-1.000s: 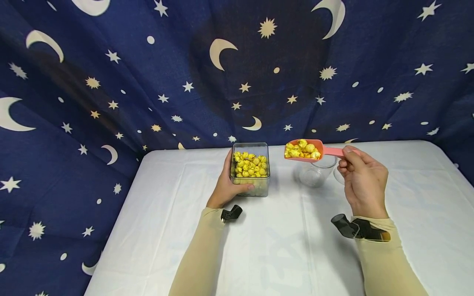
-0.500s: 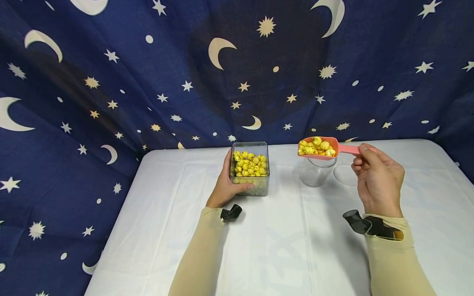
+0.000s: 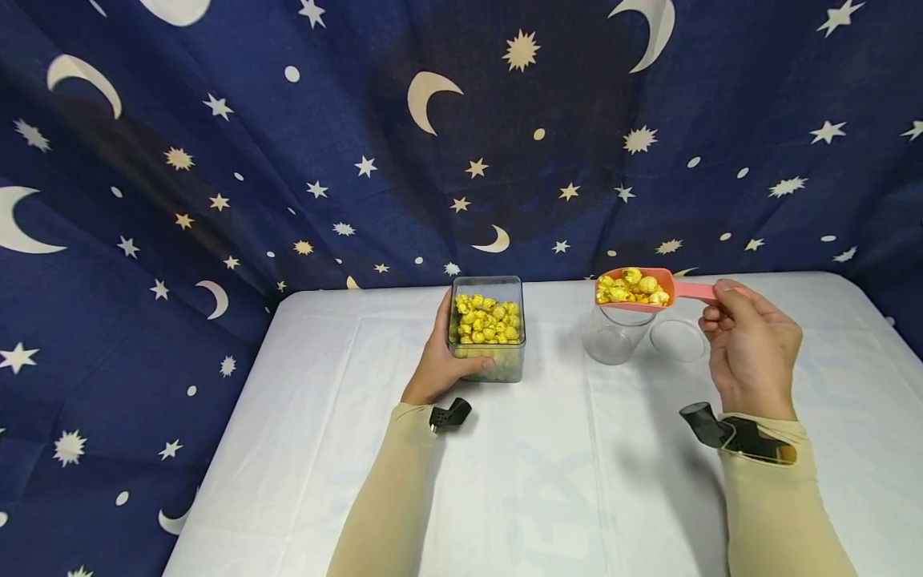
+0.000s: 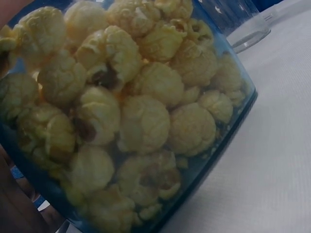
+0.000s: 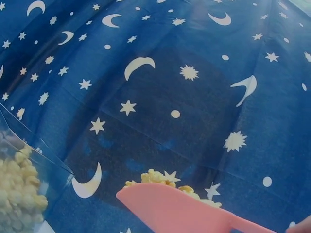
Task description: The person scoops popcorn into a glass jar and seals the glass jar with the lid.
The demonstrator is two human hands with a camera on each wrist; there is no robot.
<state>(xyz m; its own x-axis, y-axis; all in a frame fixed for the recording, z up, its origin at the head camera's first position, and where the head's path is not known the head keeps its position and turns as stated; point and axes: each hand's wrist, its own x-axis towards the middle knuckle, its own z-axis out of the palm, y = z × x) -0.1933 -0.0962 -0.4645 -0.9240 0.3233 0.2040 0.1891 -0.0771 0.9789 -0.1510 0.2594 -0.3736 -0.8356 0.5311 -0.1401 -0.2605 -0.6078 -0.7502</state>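
My left hand (image 3: pixel 445 361) grips a clear square container (image 3: pixel 508 365) from its left side, thumb across the front. Yellow popcorn (image 3: pixel 486 320) fills much of it; the left wrist view shows the popcorn (image 4: pixel 141 116) through the wall. By its handle, my right hand (image 3: pixel 753 344) pinches a pink scoop (image 3: pixel 672 290) heaped with popcorn (image 3: pixel 634 286). The scoop is roughly level, above the mouth of a clear round jar (image 3: pixel 613 340) and hiding part of its rim. In the right wrist view the scoop (image 5: pixel 175 206) appears side-on.
A clear round lid (image 3: pixel 678 340) lies on the white tablecloth (image 3: pixel 505 481) just right of the jar. Behind the table hangs a dark blue curtain (image 3: pixel 324 120) with moons and stars. The container (image 5: pixel 19 184) shows at the left of the right wrist view.
My right hand has moved to the right, carrying the loaded scoop from the jar's left side to over its mouth. The left hand and the container have stayed in place.
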